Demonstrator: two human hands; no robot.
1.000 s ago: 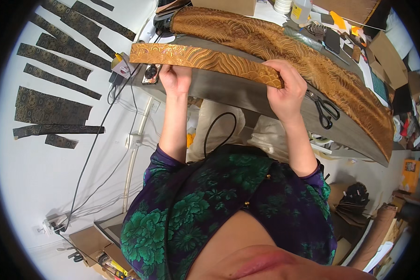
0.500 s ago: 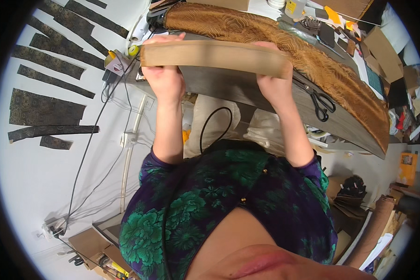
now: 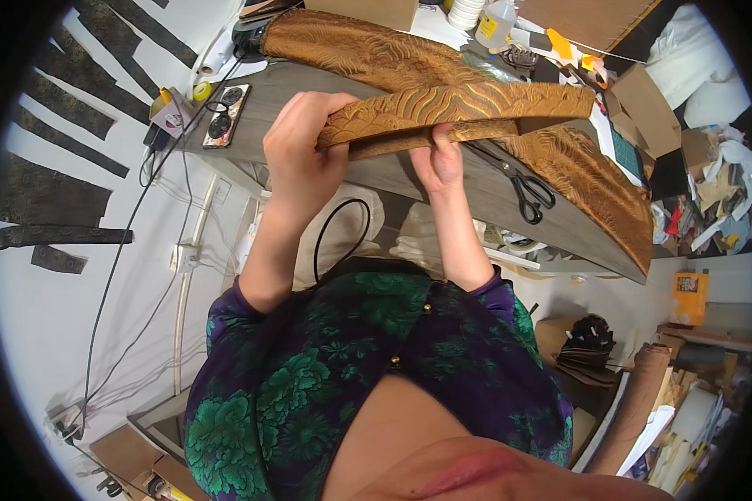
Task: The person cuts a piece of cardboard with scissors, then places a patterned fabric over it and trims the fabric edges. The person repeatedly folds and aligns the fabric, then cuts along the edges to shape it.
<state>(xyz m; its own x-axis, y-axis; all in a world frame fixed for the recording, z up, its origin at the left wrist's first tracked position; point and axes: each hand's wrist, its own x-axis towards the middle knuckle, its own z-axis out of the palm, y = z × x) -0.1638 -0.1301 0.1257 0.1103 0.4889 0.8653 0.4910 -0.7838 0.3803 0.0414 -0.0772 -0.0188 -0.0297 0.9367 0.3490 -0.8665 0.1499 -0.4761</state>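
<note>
A long strip of golden-brown patterned fabric (image 3: pixel 468 102) is in both my hands above the work table. My left hand (image 3: pixel 302 146) is wrapped round the strip's left end. From below, my right hand (image 3: pixel 439 163) pinches its lower layer near the middle, thumb on top. The strip looks doubled over, with a gap between its layers, and its right end reaches past my right hand. Just right of that hand, black-handled scissors (image 3: pixel 526 188) lie on the table. Behind the strip, a larger piece of the same golden-brown fabric (image 3: pixel 368 50) is spread out.
The grey wooden table (image 3: pixel 267 79) curves across the view. A phone (image 3: pixel 226 117) lies at its left end. Dark patterned pieces (image 3: pixel 50 192) hang on the white wall. A clear bottle (image 3: pixel 497 23) and an opened cardboard box (image 3: pixel 643 113) stand at the far right. Cables run down the wall.
The strip has turned from its plain pale side to its patterned side. My right hand has moved inward from the right end to the middle. The view has shifted right.
</note>
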